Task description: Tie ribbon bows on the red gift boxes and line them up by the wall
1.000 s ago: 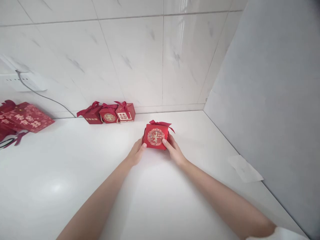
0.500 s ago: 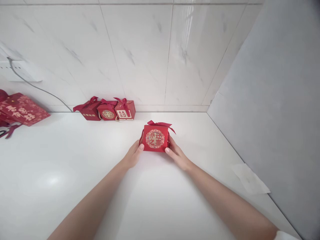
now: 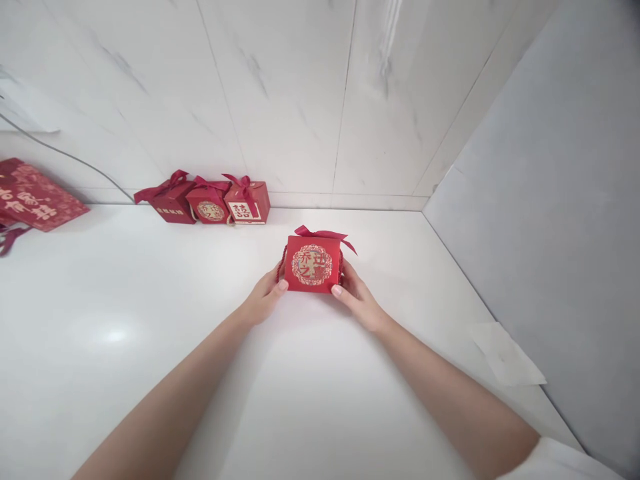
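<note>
1. The box (image 3: 313,264) is red, with a round gold-and-red medallion on its near face; the characters in it are too small to read. A dark red ribbon bow sits on its top and a red cord runs down each side.
2. It stands upright on the white bench (image 3: 150,347), toward the far right corner, well short of the back wall.
3. The left hand (image 3: 263,300) is curled against the box's left side — thumb tip on the lower left corner of the near face, the other fingers hidden behind.
4. The right hand (image 3: 356,301) mirrors it on the right side, thumb tip at the lower right corner, fingers wrapped round the side. Both hands grip the box between them.
5. Both forearms stretch out bare from the near edge, meeting at the box; a white sleeve (image 3: 565,460) shows at the right elbow.
6. Three more boxes (image 3: 205,202) line the back edge, touching in a row — the rightmost shows a gold double-happiness sign.
7. A red bag (image 3: 37,199) with gold writing lies at the far left edge.
8. A paper scrap (image 3: 506,353) lies at the right edge, by the grey wall.
</note>
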Tool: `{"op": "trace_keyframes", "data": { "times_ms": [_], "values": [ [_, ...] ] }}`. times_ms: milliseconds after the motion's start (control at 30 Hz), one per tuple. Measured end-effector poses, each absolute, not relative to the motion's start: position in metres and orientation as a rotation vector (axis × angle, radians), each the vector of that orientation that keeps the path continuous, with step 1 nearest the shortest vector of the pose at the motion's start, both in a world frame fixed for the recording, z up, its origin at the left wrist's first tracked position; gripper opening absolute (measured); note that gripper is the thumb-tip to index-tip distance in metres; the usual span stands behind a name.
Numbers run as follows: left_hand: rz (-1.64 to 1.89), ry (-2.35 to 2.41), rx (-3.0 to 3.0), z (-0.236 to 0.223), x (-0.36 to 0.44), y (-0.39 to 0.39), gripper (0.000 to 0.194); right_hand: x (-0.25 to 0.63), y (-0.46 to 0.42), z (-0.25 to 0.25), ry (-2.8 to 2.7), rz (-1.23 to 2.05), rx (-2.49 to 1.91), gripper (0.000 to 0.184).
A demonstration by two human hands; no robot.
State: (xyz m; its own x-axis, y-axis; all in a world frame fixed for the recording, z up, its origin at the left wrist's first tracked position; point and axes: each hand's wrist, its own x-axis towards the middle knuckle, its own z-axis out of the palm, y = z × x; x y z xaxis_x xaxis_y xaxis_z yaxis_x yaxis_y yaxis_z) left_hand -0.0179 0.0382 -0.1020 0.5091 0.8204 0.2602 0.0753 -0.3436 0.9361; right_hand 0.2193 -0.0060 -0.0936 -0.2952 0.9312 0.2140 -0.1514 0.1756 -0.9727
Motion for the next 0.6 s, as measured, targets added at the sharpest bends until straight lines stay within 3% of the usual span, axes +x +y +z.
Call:
{"op": "trace_keyframes", "data": {
  "times_ms": [600],
  "values": [
    [0.953, 0.814, 1.786, -0.1053, -0.0187, 0.0388, 0.079, 0.2192, -0.0044, -0.0975, -1.41, 1.328, -0.838, 0.073]
  ]
}}
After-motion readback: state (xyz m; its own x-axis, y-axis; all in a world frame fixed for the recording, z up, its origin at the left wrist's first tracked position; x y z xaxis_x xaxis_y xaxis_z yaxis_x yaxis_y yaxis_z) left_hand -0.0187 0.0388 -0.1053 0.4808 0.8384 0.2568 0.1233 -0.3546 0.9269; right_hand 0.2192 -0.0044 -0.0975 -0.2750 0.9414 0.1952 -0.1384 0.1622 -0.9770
